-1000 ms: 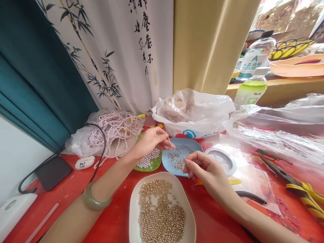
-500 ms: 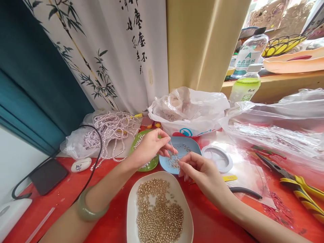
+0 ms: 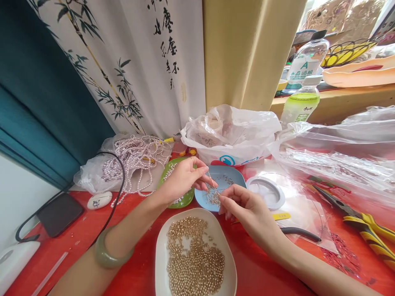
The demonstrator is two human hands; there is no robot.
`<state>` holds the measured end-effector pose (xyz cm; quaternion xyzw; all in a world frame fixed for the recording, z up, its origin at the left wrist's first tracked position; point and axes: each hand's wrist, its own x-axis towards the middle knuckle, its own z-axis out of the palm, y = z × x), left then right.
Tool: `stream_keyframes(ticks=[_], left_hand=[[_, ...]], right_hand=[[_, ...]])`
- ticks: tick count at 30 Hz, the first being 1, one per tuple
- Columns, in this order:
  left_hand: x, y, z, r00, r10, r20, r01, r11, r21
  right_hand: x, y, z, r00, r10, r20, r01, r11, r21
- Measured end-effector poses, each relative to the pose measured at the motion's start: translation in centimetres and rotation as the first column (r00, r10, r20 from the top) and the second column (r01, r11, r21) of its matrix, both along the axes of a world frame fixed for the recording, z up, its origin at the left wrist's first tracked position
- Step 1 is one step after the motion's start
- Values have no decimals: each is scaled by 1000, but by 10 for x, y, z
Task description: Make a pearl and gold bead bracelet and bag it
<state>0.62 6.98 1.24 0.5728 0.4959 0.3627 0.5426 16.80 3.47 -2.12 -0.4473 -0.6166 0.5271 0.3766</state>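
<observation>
My left hand (image 3: 189,177) hovers over the green and blue plates, fingers closed in a pinch on a thin beaded strand (image 3: 211,176). The strand slants down to my right hand (image 3: 239,200), whose thumb and forefinger pinch its lower end. Exactly what lies between those fingertips is too small to make out. Behind and below the strand, the blue plate (image 3: 236,176) bears small metallic bits. Partly hidden by my left hand is the green plate (image 3: 186,201) with small pale beads. Nearer to me, a white dish (image 3: 230,269) contains many gold beads.
Strings of lilac beads (image 3: 132,158) lie at the back left, near a black cable (image 3: 122,181). White plastic bags (image 3: 234,135) line the back. At the right are a white ring-shaped spool (image 3: 279,197), yellow-and-black pliers (image 3: 354,218) and a bottle (image 3: 300,105).
Both hands keep nearly the same pose on the strand. The whole view has shifted very slightly.
</observation>
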Motion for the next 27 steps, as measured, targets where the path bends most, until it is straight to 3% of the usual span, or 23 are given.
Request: stream_keyframes(ticks=[15,27], left_hand=[[0,-2,4,999,-33,-12,33,999,20],[2,-7,12,995,-60,74,64,996,-59]], right_hand=[[1,2,-5,1000,-13,-26,13,1000,-2],[0,3,-6,999,-28,-16,28,1000,-7]])
